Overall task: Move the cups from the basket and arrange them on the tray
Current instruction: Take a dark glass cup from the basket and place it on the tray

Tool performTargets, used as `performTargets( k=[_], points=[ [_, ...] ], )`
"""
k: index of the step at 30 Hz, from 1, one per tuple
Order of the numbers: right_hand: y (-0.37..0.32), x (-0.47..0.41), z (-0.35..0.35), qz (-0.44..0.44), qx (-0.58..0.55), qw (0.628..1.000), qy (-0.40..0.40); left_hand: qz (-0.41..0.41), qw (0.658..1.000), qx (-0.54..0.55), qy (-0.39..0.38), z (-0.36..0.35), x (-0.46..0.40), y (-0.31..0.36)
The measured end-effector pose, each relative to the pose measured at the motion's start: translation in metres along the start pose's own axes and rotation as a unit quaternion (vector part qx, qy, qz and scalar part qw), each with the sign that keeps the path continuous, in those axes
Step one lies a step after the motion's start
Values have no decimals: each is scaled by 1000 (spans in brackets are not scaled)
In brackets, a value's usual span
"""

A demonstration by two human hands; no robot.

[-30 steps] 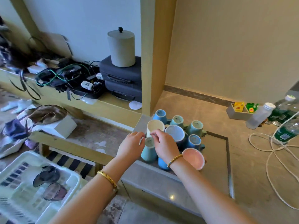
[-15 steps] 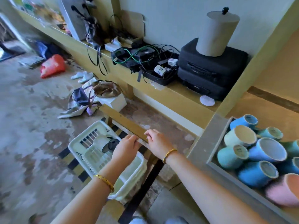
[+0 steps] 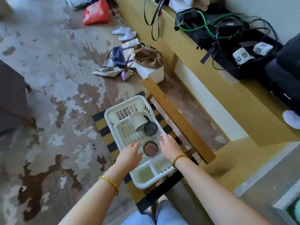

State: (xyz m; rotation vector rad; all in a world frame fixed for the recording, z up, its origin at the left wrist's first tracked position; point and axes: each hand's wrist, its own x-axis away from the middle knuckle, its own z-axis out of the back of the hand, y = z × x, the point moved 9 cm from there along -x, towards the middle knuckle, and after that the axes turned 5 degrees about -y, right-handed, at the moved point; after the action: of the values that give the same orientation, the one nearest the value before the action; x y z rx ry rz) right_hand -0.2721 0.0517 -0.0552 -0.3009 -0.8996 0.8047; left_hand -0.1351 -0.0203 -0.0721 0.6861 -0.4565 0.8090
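While three cups remain in the white basket (image 3: 112,116), a dark cup (image 3: 150,148) sits upright between our left hand (image 3: 129,155) and right hand (image 3: 170,147), both open and empty; we have turned from the tray, out of view, for another load.

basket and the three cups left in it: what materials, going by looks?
Basket: white moulded plastic, slotted walls and floor, slightly glossy.
White cup, on its side: opaque and matte, probably ceramic; could be plastic.
Upper dark cup and near dark cup: dark tinted and see-through, the basket floor showing through, so likely glass or clear plastic.
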Motion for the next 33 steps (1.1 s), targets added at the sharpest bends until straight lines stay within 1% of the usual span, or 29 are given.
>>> performTargets(
  k=[5,8,11,15,19,21,24,26,27,28,29,30,31,33],
  points=[
    [28,-45,-43,-59,33,993,-92,42,998,28,-32,-24,-36,-30],
    [47,-71,-65,-89,60,985,-133,74,994,49,-56,-46,-60,-42],
    [63,-92,-83,-109,92,977,-160,100,986,101,-92,-74,-81,-50],
    [79,-113,-103,-122,130,965,-190,136,964,186,-131,-106,-100,-57],
    [83,-128,-110,-120,159,964,-178,159,933,292,-140,-125,-106,-55],
    [84,-132,-108,-132,165,964,-163,176,914,342,-133,-130,-104,-55],
    [83,-130,-101,-141,165,967,-137,180,894,394,-112,-128,-97,-49],
    [79,-123,-93,-135,145,973,-116,181,869,450,-98,-123,-89,-43],
    [77,-118,-88,-128,125,978,-105,190,844,493,-90,-121,-84,-41],
    [74,-111,-83,-118,99,984,-94,206,804,553,-81,-120,-79,-39],
    [70,-101,-77,-106,62,989,-81,226,755,611,-71,-117,-72,-38],
    [66,-91,-70,-92,15,993,-68,245,721,645,-62,-114,-64,-37],
    [59,-80,-64,-76,-32,995,-57,255,710,654,-61,-109,-56,-36],
    [42,-55,-49,-41,-96,994,-37,252,712,653,-55,-94,-41,-33]
  ],
)
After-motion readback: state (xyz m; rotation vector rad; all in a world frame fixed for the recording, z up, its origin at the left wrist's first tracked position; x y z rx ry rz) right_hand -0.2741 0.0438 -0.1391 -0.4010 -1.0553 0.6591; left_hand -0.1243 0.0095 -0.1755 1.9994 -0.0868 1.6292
